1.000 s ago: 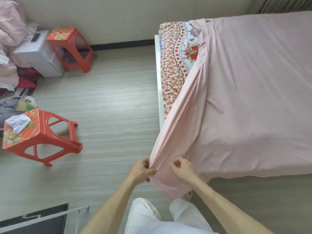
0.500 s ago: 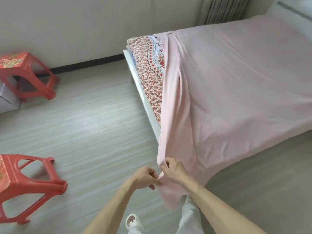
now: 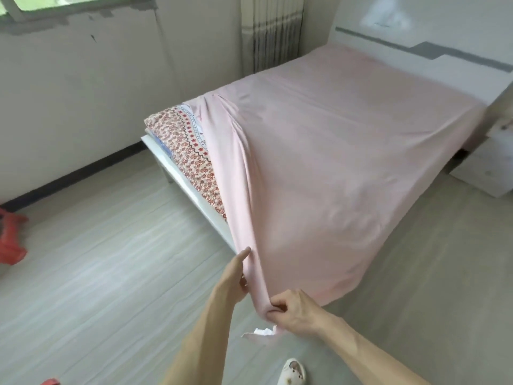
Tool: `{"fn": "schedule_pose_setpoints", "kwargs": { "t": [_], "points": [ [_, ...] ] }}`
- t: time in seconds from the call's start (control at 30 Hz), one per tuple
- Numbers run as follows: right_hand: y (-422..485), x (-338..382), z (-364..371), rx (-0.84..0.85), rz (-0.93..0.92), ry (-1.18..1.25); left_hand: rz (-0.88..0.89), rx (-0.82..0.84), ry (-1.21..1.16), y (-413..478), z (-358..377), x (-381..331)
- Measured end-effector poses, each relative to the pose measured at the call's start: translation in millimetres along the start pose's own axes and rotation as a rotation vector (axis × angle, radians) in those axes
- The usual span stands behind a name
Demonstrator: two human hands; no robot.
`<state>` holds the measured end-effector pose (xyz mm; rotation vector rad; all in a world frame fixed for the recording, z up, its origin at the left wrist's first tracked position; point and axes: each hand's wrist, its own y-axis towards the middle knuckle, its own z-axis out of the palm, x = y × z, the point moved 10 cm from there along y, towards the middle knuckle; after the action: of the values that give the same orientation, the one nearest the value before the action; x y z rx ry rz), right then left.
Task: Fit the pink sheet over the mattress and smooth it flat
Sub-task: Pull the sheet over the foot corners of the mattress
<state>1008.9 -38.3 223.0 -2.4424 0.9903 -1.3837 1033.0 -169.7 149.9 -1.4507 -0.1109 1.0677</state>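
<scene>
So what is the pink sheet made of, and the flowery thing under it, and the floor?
The pink sheet looks like thin, soft, matte woven cloth, maybe cotton: it folds and bunches where the right hand grips it. The flowery mattress cover looks like printed fabric, slightly puffy, perhaps quilted. The floor seems hard wood-look planks or vinyl, pale grey with grain lines and a slight sheen.

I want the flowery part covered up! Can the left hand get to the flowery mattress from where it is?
Probably not yet. The left hand rests against the bunched pink sheet at the near corner, while the uncovered flowery mattress lies further along the bed. Nothing blocks it; a step forward should do.
</scene>
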Motion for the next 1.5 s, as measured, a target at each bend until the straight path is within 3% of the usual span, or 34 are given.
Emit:
{"fn": "schedule_pose_setpoints", "kwargs": {
  "t": [0.1, 0.27, 0.47, 0.53, 0.6, 0.67, 0.7, 0.8, 0.87, 0.93, 1.0, 1.1, 1.2, 1.37, 1.5],
  "points": [
    [0, -9, -8, 0.007, 0.075, 0.067, 0.018, -0.010, -0.026, 19, -4, -22],
    [0, -37, -16, 0.041, 0.227, -0.027, 0.091, -0.082, 0.031, 40, -19, -69],
    [5, -58, 1, -0.052, 0.511, -0.034, 0.193, -0.007, 0.617, 63, -30, -113],
    [4, -67, 18, -0.169, 0.671, -0.086, 0.221, 0.074, 0.825, 63, -34, -115],
    [-2, -59, 20, -0.462, 0.818, -0.097, 0.199, 0.172, 0.858, 57, -40, -112],
    [8, -27, 24, -0.699, 0.824, 0.025, 0.190, 0.245, 0.862, 48, -50, -120],
    [18, -12, 28, -0.718, 0.808, 0.166, 0.198, 0.270, 0.882, 43, -49, -124],
    [83, 42, 64, -0.571, 0.778, 0.813, 0.187, 0.340, 0.866, 30, -63, -138],
    [119, 64, 79, -0.580, 0.739, 1.290, 0.154, 0.376, 0.843, 25, -67, -141],
    [155, 89, 77, -0.612, 0.667, 1.565, 0.116, 0.390, 0.806, 27, -85, -148],
    [171, 97, 64, -0.706, 0.637, 1.609, 0.102, 0.398, 0.781, 29, -99, -152],
    [174, 102, 45, -0.837, 0.606, 1.351, 0.121, 0.327, 0.737, 35, -117, -168],
    [170, 114, 46, -0.795, 0.583, 1.101, 0.150, 0.229, 0.626, 48, -116, -197],
    [159, 116, 57, -0.739, 0.507, 1.148, -0.011, 0.185, 0.371, 95, -98, -226],
    [147, 105, 50, -0.754, 0.479, 1.220, -0.010, 0.115, 0.383, 140, -98, -262]
  ]
}}
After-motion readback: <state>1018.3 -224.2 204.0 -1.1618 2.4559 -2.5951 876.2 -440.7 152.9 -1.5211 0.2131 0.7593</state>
